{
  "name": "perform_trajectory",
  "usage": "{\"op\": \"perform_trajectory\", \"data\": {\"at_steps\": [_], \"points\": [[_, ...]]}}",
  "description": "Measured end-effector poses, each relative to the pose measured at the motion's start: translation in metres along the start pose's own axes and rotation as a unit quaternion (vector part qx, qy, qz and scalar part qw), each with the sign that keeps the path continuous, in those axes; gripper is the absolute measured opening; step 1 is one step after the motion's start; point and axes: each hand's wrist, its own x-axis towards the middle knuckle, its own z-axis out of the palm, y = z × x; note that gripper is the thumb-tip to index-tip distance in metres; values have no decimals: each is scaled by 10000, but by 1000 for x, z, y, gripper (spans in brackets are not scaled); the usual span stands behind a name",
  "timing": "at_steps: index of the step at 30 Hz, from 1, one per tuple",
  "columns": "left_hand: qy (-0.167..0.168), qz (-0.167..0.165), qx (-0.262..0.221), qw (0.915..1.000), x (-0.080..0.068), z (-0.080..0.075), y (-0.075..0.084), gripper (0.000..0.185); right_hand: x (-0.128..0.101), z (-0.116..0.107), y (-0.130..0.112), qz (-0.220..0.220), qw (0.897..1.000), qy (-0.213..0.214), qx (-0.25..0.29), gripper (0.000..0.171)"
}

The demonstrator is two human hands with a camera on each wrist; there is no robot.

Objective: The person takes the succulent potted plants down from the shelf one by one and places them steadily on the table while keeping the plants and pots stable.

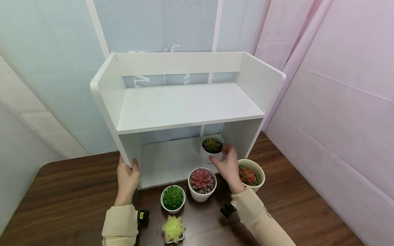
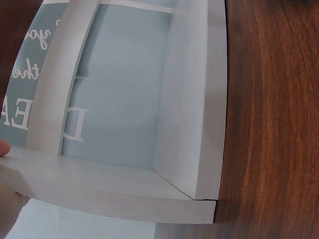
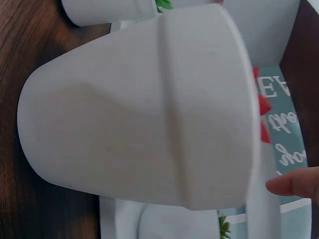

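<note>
My right hand [image 1: 228, 167] holds a white pot with a dark yellow-green succulent [image 1: 211, 150] between thumb and fingers, at the right part of the lower shelf. In the right wrist view, a fingertip [image 3: 291, 183] shows at the right edge, while a large white pot [image 3: 124, 109] hides most of the held one. My left hand [image 1: 127, 176] grips the lower front edge of the white shelf unit's [image 1: 184, 106] left side panel. Only bits of that hand [image 2: 7, 209] show at the left edge of the left wrist view.
In front of the unit stand a pink succulent [image 1: 201, 184], a green succulent [image 1: 173, 199] and a light yellow-green one [image 1: 173, 229]. A red succulent in a cream pot [image 1: 251, 174] stands right of my right wrist. Brown wooden tabletop [image 1: 67, 198] lies beneath; curtains [image 1: 338, 102] hang behind and right.
</note>
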Motion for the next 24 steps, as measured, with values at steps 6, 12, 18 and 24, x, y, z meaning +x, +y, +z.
{"op": "perform_trajectory", "data": {"at_steps": [6,12,18,24], "points": [[-4,-43,51,10000,0,0,0,52,7,9,9,131,9987,111,-475,84],[-20,-74,128,9999,1,1,-2,53,14,18,17,456,9963,147,-707,98],[6,-86,131,9999,1,2,-2,53,15,25,26,640,9957,220,-639,104],[16,-39,94,9999,1,1,-1,52,19,33,40,631,9958,388,-533,108]]}}
